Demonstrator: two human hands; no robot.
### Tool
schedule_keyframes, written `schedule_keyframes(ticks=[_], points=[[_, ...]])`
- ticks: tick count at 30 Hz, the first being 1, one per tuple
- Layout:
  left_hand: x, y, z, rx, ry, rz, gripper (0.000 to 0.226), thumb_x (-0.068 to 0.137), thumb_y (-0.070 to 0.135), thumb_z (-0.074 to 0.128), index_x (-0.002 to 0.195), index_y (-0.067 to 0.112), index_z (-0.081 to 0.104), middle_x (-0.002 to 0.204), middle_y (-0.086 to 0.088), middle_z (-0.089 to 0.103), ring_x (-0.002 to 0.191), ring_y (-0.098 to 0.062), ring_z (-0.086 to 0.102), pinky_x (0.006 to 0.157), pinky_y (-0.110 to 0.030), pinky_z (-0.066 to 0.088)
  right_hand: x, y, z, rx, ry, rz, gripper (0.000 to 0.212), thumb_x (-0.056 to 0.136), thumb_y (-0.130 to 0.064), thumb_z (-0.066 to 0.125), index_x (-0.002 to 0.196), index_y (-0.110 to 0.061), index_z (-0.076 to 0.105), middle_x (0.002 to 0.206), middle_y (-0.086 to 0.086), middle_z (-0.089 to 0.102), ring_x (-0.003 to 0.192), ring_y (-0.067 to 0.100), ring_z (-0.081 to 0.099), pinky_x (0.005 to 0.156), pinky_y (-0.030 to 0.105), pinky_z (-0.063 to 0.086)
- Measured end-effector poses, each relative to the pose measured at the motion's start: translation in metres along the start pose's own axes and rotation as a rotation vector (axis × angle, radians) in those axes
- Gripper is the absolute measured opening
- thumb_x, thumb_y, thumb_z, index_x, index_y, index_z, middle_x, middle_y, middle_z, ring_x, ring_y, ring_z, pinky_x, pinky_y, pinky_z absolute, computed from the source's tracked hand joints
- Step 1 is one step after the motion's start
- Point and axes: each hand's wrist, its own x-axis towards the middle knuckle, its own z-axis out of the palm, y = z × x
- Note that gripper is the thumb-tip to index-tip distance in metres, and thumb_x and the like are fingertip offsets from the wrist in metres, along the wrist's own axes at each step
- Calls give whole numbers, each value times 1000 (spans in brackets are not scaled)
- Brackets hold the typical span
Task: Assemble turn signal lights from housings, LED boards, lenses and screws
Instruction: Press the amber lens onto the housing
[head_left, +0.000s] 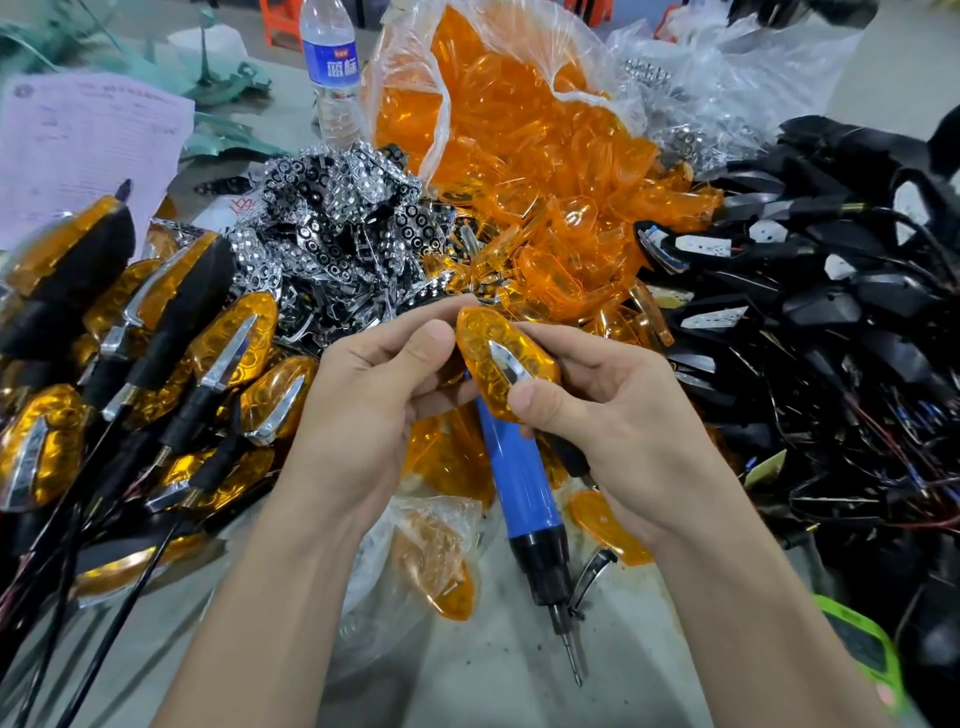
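Observation:
Both hands hold one turn signal light (501, 364) with an orange lens and a chrome strip, just above the table's middle. My left hand (374, 395) grips its left end, thumb up by the lens edge. My right hand (602, 410) wraps its right side, thumb pressing the lens's near end. Under the hands a blue electric screwdriver (519, 488) lies with its bit pointing toward me. A heap of loose orange lenses (535, 171) spills from a clear bag behind. Chrome reflector boards (337, 223) are piled at the back left. Black housings with wires (831, 322) fill the right.
Assembled lights with black stems (156, 364) are stacked on the left. A water bottle (332, 67) stands at the back, beside a pink paper sheet (83, 140). Loose orange lenses (441, 566) and a plastic bag lie near the front. A green object (862, 644) sits at the right edge.

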Motion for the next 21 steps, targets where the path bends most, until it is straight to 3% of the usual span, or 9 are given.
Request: schedule_keyframes(ticks=[7, 10, 14, 18, 21], points=[[0, -5, 2, 92, 16, 48, 28, 92, 36, 65, 112, 25, 82, 109, -8, 80, 101, -24, 76, 87, -33, 61, -2, 5, 2, 44, 47, 109, 43, 78, -28, 84, 119, -25, 75, 110, 2, 78, 93, 16, 73, 73, 25, 58], [1, -10, 6, 87, 11, -26, 40, 99, 46, 52, 113, 24, 81, 118, -6, 78, 109, -28, 74, 93, -39, 59, -2, 7, 5, 17, 23, 141, 36, 80, -17, 83, 114, -26, 75, 105, 2, 78, 89, 18, 73, 75, 32, 61], [1, -18, 23, -107, -61, -201, 66, 97, 60, 40, 124, 10, 75, 125, -19, 73, 118, -31, 71, 95, -40, 60, 1, 7, 12, 15, 4, 83, 41, 75, 3, 79, 108, -16, 66, 114, 4, 76, 101, 22, 73, 94, 49, 59], [2, -26, 33, -243, -63, -188, 64, 87, 59, 56, 128, 11, 70, 130, -17, 72, 116, -30, 71, 94, -45, 59, 3, 5, 23, -2, 16, 47, 28, 83, -22, 75, 110, -29, 78, 109, -3, 78, 106, 14, 72, 94, 37, 56], [0, -32, 38, -296, -88, -129, 68, 83, 59, 56, 130, 10, 66, 124, -20, 72, 113, -34, 71, 93, -45, 60, 1, 8, 28, 36, 57, 24, 20, 82, -26, 74, 99, -34, 80, 102, -3, 78, 102, 13, 72, 92, 37, 55]])
